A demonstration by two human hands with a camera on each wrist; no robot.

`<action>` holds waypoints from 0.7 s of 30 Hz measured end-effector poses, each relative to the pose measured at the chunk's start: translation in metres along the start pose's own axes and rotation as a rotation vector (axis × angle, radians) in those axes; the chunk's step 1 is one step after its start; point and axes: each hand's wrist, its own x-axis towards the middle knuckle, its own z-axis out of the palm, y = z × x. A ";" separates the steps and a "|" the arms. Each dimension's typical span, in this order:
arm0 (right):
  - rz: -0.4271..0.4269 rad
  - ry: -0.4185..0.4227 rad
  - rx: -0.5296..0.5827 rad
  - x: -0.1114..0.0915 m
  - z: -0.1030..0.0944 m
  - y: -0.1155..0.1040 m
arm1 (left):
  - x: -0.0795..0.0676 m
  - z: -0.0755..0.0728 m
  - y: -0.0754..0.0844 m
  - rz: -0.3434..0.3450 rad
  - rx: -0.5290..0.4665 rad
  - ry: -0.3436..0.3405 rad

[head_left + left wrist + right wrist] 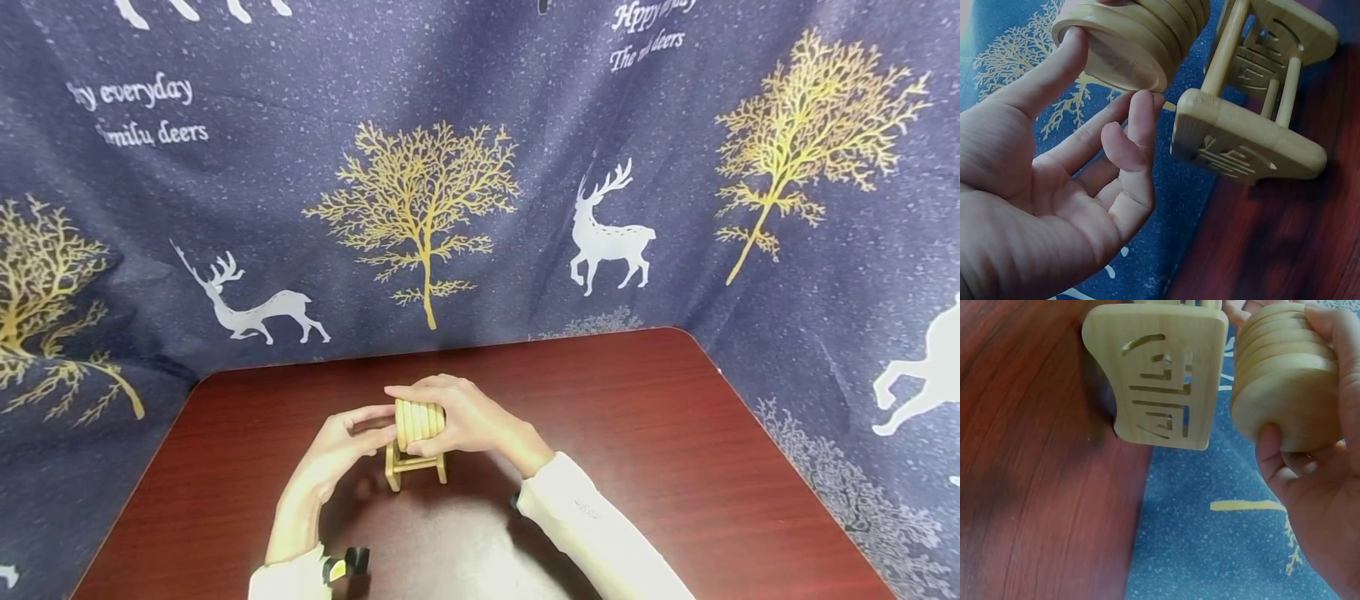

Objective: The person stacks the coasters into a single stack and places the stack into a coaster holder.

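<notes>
A stack of round wooden coasters [418, 423] is held on its side just above a small wooden coaster rack [418, 466]. My right hand [468, 417] grips the stack from the right, its thumb and fingers spread around the rims and over the end disc [1300, 403]. From the other side, my left hand [341, 446] pinches the left end; in the left wrist view its thumb lies at the disc's rim and fingertips meet the lower edge. Beneath, the rack stands upright, with cut-out lettering in its end panels [1160, 381] and round rods [1229, 47] joining them.
The dark red tabletop [637, 417] spreads around the rack, with its far edge behind. A blue cloth [525, 250] printed with deer and golden trees hangs behind and beside the table. A black wrist strap [348, 564] shows at the left sleeve.
</notes>
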 end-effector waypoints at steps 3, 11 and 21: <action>-0.003 -0.010 -0.007 0.001 0.003 0.000 | -0.001 -0.001 -0.001 -0.018 0.007 0.010; 0.009 -0.031 -0.050 0.005 0.008 -0.001 | -0.001 -0.006 -0.004 -0.029 0.025 0.014; 0.029 -0.057 -0.066 0.011 0.015 -0.004 | -0.003 -0.013 -0.009 -0.003 0.035 0.018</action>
